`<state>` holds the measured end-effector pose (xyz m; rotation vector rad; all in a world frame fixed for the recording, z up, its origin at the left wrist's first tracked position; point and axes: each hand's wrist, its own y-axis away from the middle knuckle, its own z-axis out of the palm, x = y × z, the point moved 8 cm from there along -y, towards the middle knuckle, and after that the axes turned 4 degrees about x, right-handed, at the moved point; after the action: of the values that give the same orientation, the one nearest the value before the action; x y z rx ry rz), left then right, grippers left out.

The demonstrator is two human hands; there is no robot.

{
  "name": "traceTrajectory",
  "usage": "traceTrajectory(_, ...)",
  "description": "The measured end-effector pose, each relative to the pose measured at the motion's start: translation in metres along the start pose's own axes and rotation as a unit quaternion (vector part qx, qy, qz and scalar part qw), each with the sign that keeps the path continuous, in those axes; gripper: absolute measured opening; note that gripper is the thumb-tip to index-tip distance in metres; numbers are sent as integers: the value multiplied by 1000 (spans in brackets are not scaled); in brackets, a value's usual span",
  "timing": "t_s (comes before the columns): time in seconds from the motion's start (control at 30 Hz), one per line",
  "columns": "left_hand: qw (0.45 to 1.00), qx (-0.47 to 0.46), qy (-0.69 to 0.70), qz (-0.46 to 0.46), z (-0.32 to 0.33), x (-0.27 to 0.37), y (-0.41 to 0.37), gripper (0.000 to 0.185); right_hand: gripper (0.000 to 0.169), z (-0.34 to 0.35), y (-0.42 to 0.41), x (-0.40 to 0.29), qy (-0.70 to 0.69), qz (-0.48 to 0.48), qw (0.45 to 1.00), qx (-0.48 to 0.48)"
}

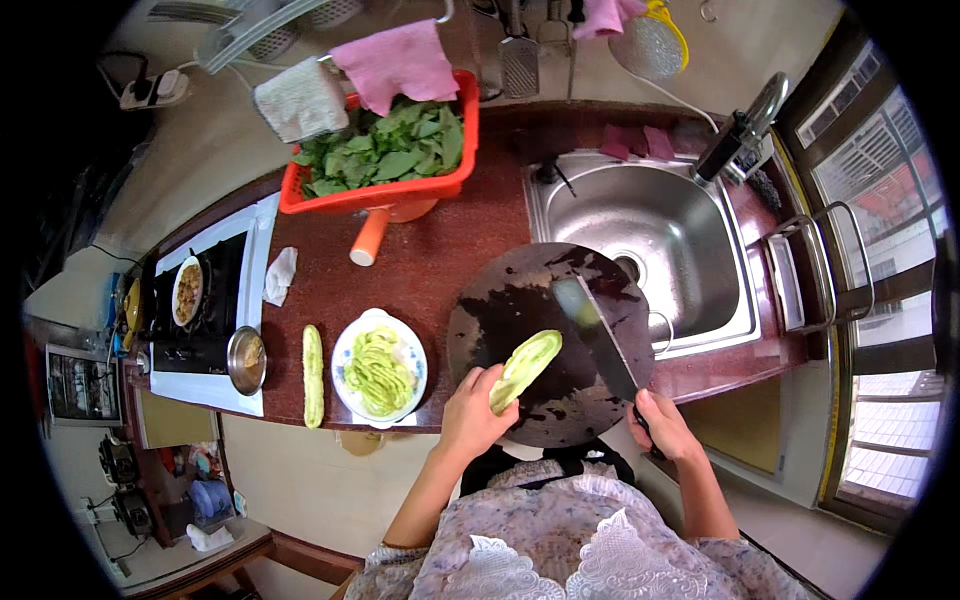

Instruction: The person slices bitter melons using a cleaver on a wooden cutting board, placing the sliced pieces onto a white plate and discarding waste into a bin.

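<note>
My left hand (477, 411) grips the lower end of a pale green piece of peeled vegetable (531, 361), its broad face turned up, over a round dark cutting board (499, 300). The kind of vegetable cannot be told for sure. In my right hand (664, 426) is the black handle of a kitchen knife (611, 352); its wide blade lies over the board's right part, away from the vegetable. Left of the board a white plate with a blue pattern (415, 352) holds a heap of green slices (379, 371). Beside the plate, a long peeled vegetable piece (313, 375) rests on the countertop.
The board overlaps the edge of a steel sink (675, 232) with a faucet (739, 135). Behind the plate stands a red basket (469, 135) of leafy greens above an orange-handled pan (371, 236). Far left are a black stove (225, 300), a dish of food (187, 291) and a metal bowl (244, 367).
</note>
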<state>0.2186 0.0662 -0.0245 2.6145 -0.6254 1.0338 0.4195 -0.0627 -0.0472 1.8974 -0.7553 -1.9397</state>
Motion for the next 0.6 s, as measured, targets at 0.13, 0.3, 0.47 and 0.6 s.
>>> traceTrajectory(0.13,990,-35,-128,-42,25,-5,7,55,47,-6,-7,-7,74,21,997,-14)
traceTrajectory(0.3,985,-58,-154,-45,29,-1,4,59,49,-2,-20,-8,161,-30,986,-24)
traceTrajectory(0.47,985,-71,-151,-53,27,2,0,58,54,-2,-26,-24,273,-52,961,-7)
traceTrajectory(0.6,987,-58,-144,-31,27,1,1,58,54,1,-28,-25,281,-47,959,-7)
